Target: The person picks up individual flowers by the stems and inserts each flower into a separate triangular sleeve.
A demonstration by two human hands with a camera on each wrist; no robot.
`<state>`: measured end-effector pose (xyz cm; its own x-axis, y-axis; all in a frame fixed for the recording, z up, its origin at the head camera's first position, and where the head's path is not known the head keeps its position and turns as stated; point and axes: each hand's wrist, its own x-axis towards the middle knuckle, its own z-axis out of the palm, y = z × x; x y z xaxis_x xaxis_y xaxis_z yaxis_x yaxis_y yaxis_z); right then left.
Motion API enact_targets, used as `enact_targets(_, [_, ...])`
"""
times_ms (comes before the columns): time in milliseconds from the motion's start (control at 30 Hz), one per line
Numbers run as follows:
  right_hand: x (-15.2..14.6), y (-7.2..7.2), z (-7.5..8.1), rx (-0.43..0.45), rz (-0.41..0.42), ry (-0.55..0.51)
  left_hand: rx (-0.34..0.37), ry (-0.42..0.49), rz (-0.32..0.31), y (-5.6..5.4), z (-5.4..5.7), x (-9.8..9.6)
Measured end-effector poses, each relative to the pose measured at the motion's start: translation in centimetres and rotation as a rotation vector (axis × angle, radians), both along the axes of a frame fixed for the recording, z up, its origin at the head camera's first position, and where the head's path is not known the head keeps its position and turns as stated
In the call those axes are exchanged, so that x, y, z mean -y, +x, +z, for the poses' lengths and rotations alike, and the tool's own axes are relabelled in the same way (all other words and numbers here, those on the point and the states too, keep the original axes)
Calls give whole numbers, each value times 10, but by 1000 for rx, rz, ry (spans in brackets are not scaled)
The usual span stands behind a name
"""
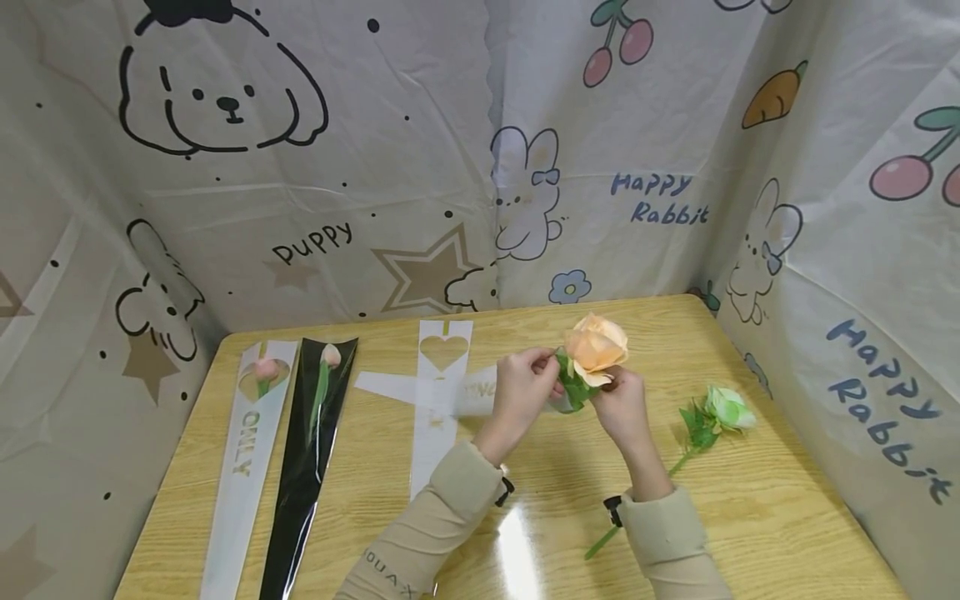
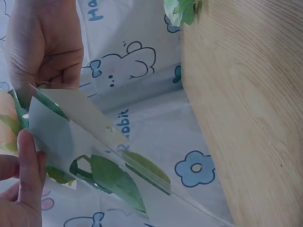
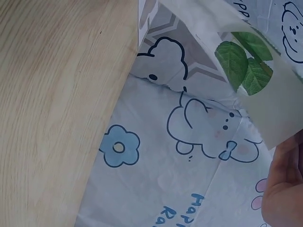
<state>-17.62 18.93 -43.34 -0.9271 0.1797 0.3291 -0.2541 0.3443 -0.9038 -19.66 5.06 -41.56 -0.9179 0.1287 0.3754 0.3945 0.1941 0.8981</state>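
Left hand and right hand both pinching white sleeve round peach rose; desk edge kinda close at 12 o'clock, roomier toward green rose at 4.

Beige sleeves, dark lettering on the left one, black wrist fittings

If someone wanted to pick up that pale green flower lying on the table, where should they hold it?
Probably by the green stem, just below the leaves, from above and the right. The flower lies on its side with that slim stretch exposed, while the person's right sleeve hides the stem's middle from the head camera.
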Motion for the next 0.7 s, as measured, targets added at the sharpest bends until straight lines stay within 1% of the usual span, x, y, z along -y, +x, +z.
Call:
enact_targets(133, [2,0,-2,32,43,-23,-21,-3,10,-1,0,-1])
enact_targets(300, [6,4,3,104,57,-51,-43,4,27,-1,-1,-1])
enact_targets(400, [12,8,10,102,71,-55,-54,6,43,-1,-2,-1])
enact_targets(500, [15,11,15,80,79,-28,-59,15,54,-2,-3,0])
enact_targets(700, [9,2,-2,109,60,-22,-42,56,31,-3,-4,1])
